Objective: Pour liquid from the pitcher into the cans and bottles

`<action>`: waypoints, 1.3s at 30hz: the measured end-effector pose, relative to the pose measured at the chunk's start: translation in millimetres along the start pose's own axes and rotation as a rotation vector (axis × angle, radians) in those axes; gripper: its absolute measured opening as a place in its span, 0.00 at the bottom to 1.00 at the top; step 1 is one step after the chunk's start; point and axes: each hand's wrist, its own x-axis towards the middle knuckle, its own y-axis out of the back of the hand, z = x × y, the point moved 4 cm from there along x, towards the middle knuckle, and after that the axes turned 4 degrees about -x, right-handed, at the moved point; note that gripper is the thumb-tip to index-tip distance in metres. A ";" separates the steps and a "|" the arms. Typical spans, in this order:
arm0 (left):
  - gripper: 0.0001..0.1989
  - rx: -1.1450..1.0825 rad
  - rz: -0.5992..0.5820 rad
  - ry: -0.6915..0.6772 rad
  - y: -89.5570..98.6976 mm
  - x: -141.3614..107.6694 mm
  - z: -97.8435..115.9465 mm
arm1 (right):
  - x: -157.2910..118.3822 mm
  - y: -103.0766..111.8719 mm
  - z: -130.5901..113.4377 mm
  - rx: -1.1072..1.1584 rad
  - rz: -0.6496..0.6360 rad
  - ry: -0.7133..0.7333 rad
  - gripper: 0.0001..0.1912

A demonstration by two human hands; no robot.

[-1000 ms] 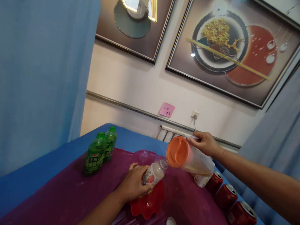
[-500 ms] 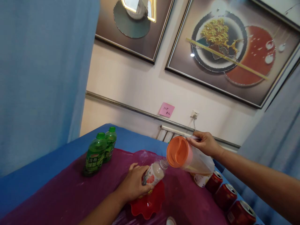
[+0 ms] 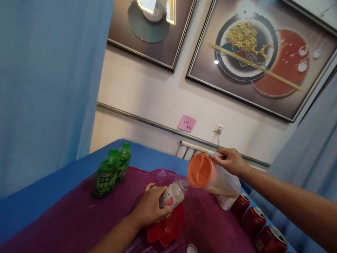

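My left hand (image 3: 151,207) is wrapped round a clear bottle (image 3: 175,195) with a grapefruit-slice label. The bottle tilts to the right, its uncapped mouth close to the orange lid (image 3: 200,171) of a pitcher. My right hand (image 3: 230,161) grips the handle of this translucent pitcher (image 3: 223,182), which is tipped to the left with some pale liquid along its lower side. Whether liquid flows between pitcher and bottle I cannot tell. Beneath the bottle lies a red wavy-edged bowl (image 3: 168,230) on the purple plastic sheet (image 3: 79,218).
Two green bottles (image 3: 106,174) stand at the left. Several red cans (image 3: 254,221) line the right edge, beside a white-labelled container (image 3: 226,202) behind the pitcher. A small white round object (image 3: 192,248) is at the bottom edge. Blue curtains (image 3: 50,88) hang on both sides.
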 end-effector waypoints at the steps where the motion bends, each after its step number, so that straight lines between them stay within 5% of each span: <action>1: 0.20 0.000 -0.002 0.002 0.1 0.0 0.1 | 0.1 -0.1 0.4 0.000 -0.005 -0.004 0.27; 39: 0.21 0.005 -0.013 0.017 1.0 -0.6 3.3 | -2.1 0.0 6.5 -0.006 -0.029 -0.038 0.27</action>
